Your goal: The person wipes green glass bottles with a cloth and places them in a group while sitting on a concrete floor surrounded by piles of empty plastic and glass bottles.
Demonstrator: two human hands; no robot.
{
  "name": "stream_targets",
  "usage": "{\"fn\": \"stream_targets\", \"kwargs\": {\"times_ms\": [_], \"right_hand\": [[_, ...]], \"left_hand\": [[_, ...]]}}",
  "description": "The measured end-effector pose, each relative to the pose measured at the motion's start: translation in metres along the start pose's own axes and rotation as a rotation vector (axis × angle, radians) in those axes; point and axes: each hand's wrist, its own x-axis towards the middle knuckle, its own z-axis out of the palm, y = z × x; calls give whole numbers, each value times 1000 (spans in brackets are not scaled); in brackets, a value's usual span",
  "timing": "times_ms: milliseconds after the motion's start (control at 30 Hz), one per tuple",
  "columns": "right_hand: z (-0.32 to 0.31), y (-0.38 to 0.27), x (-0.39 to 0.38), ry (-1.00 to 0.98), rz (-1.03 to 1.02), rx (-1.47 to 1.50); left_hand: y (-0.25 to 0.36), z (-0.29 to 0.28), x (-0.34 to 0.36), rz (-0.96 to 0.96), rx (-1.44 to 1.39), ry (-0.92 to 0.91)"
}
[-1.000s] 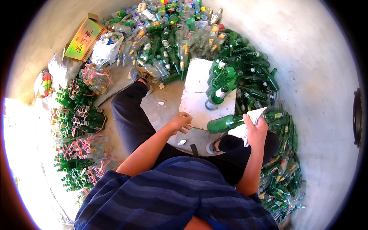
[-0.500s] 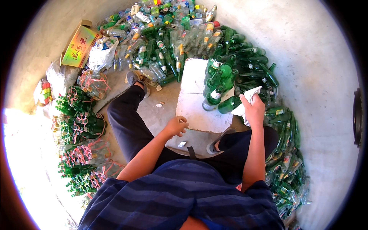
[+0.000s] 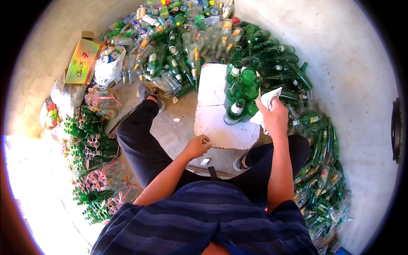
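My right hand (image 3: 275, 114) is closed on a white cloth (image 3: 269, 97) and a green glass bottle (image 3: 251, 108), mostly hidden behind the hand and cloth, at the right of the white slab (image 3: 210, 129). Right beside it several green bottles (image 3: 233, 112) stand close together on the slab's right side, some with pale labels. My left hand (image 3: 198, 146) hangs by the slab's near left edge, fingers loosely curled and apart, holding nothing.
Loose bottles (image 3: 182, 59) pile in an arc along the pale curved wall (image 3: 348, 76). At left are pink-tied bottle bundles (image 3: 93, 144), a white bag of cans (image 3: 106, 70) and a yellow carton (image 3: 83, 59). My legs (image 3: 140, 140) spread around the slab.
My right hand has moved up and inward with cloth and bottle; the bottle, lying sideways a second ago, now sits among the grouped bottles on the slab. My left hand has dropped slightly.
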Motion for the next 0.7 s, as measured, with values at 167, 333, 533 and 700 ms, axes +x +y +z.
{"fn": "stream_targets", "kwargs": {"times_ms": [167,333,533,700], "right_hand": [[8,-9,1,-15,-35,-51],[15,-4,0,-24,15,70],[17,7,-7,-16,51,156],[21,14,-12,-6,26,187]], "left_hand": [[-7,0,5,61,37,-3],[-18,3,10,167,137,68],[-18,3,9,175,196,115],[-17,3,7,208,256,153]]}}
